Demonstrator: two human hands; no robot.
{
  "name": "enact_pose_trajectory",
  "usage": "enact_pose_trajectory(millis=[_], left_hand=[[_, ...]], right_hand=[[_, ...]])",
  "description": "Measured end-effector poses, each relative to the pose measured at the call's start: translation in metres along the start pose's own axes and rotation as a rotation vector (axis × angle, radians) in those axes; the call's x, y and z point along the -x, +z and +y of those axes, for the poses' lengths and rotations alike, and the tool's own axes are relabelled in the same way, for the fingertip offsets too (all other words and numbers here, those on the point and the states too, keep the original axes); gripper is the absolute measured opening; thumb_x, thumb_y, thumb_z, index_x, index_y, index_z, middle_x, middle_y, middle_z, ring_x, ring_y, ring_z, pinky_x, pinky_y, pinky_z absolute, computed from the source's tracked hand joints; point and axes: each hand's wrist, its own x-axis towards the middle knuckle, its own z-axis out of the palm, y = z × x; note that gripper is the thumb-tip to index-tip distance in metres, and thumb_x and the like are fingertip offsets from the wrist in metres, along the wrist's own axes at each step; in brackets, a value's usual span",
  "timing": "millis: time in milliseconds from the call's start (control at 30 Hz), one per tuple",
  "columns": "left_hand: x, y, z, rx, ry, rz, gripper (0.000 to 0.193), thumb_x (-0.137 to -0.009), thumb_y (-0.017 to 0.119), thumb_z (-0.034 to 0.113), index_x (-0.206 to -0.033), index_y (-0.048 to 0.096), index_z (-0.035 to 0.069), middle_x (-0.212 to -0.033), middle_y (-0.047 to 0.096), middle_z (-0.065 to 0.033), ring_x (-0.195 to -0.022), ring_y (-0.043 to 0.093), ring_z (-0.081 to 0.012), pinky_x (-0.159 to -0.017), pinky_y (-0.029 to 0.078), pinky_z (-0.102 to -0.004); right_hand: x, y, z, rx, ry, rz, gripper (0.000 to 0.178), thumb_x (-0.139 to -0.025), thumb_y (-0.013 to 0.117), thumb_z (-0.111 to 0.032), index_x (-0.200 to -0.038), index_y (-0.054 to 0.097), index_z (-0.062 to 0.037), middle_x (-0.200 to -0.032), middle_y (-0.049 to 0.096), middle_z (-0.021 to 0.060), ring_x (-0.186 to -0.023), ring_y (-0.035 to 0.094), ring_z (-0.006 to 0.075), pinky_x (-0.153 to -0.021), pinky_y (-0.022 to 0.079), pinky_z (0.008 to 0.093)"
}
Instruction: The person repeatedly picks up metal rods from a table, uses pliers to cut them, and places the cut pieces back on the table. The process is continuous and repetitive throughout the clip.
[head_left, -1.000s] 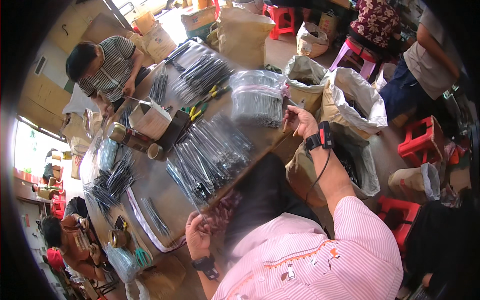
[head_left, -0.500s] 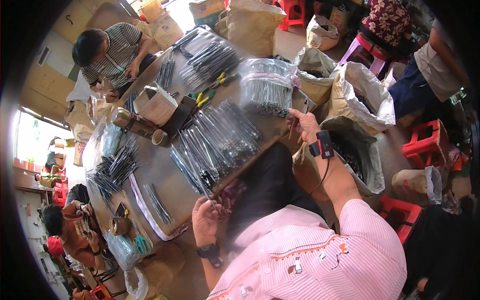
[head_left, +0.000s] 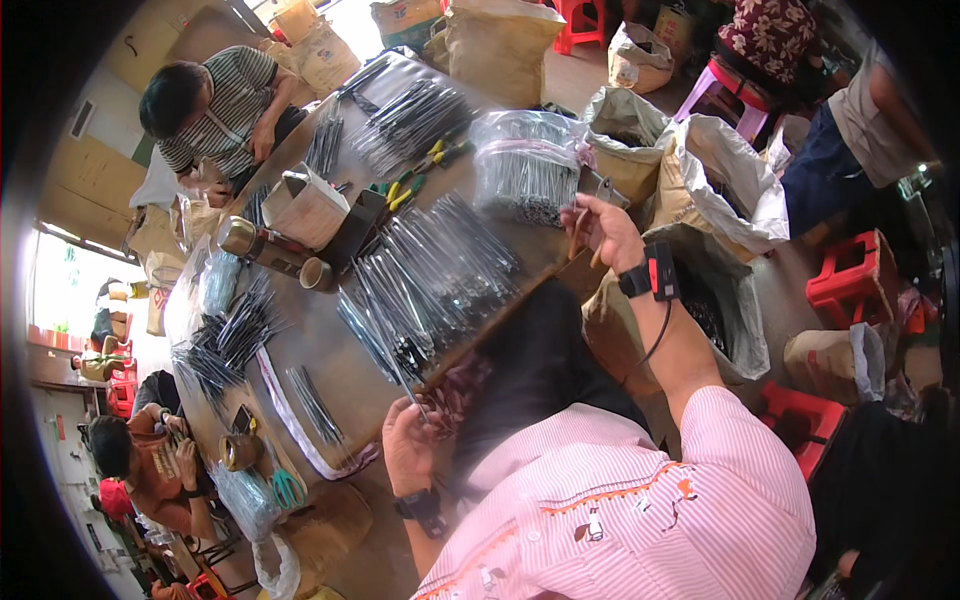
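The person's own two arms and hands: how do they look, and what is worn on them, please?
Both the left hand and the right hand show no gloves. The left wrist has a black strapped device. The right wrist has a black-and-red box on a black strap, with a thin dark cable. The right sleeve is short, pink-and-white striped.

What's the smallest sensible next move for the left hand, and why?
I'd probably lift the thin rod clear of the pile of rods before moving it sideways. The left hand pinches one end by the edge of the table, while the rod's other end seems to lie close to the pile, so dragging it might disturb the others.
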Motion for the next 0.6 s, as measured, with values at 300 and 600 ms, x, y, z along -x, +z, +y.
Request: enact_pose_trajectory(millis=[300, 600], left_hand=[[-0.001, 0.009, -0.003, -0.028, 0.013, -0.013, 0.015, -0.088, 0.060, 0.005, -0.102, 0.060, 0.003, -0.083, 0.065, -0.0042, -0.072, 0.067, -0.0167, -0.058, 0.049, -0.0200], [-0.012, 0.046, -0.008, -0.145, 0.035, -0.212, 0.026, -0.087, 0.058, 0.001, -0.112, 0.057, -0.005, -0.102, 0.066, -0.0140, -0.089, 0.067, -0.0207, -0.076, 0.053, -0.0260]], right_hand=[[-0.022, -0.006, -0.021, -0.273, 0.237, -0.371, 0.008, -0.090, 0.058, -0.010, -0.089, 0.061, -0.0022, -0.077, 0.066, 0.0070, -0.069, 0.065, 0.0225, -0.066, 0.056, 0.0375], [0.106, 0.051, 0.045, 0.211, 0.149, -0.341, 0.012, -0.088, 0.067, -0.010, -0.096, 0.059, -0.0050, -0.084, 0.066, 0.0088, -0.073, 0.066, 0.0209, -0.068, 0.056, 0.0332]])
